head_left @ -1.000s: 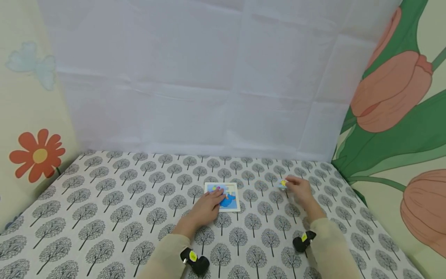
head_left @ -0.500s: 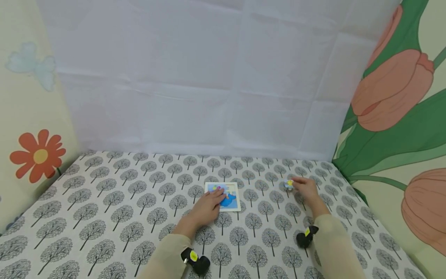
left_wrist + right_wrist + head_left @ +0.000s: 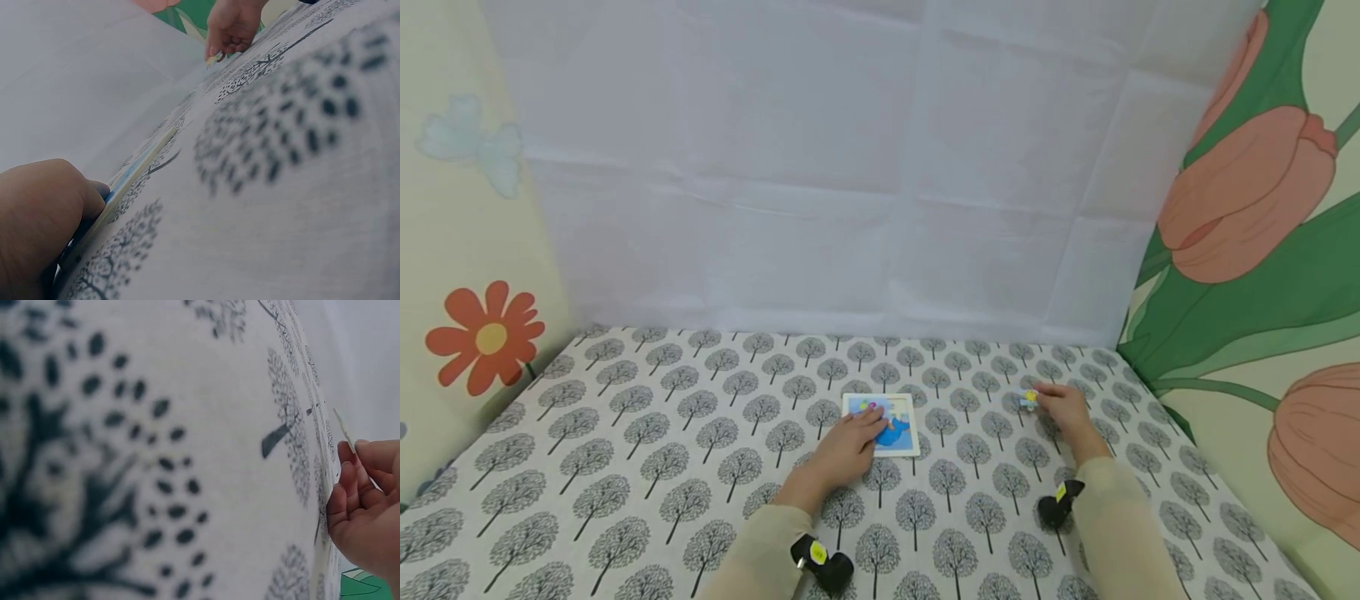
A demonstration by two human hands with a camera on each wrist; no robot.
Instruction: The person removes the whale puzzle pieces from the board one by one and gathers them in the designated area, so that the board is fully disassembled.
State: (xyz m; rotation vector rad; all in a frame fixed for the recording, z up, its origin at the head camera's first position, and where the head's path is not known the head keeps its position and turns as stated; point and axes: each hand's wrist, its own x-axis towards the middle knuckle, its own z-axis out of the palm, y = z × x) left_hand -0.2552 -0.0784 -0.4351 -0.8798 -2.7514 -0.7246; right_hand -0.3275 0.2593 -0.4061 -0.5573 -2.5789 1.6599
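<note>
A small jigsaw puzzle in a white frame lies on the table, showing a blue picture with a pale gap at its upper right. My left hand rests flat across the puzzle's left part, its fingers extended and covering some of the picture. Off to the right, my right hand pinches a puzzle piece with yellow and light blue on it, between thumb and forefinger. Edge-on in the right wrist view, the piece looks thin and stands tilted at the fingertips.
A white tablecloth printed with dark trees covers the table. Behind it hangs a white sheet. Painted walls with a red flower and large tulips stand at the sides.
My right hand has shifted a little to the right, carrying the puzzle piece with it. My left hand has stayed on the puzzle.
</note>
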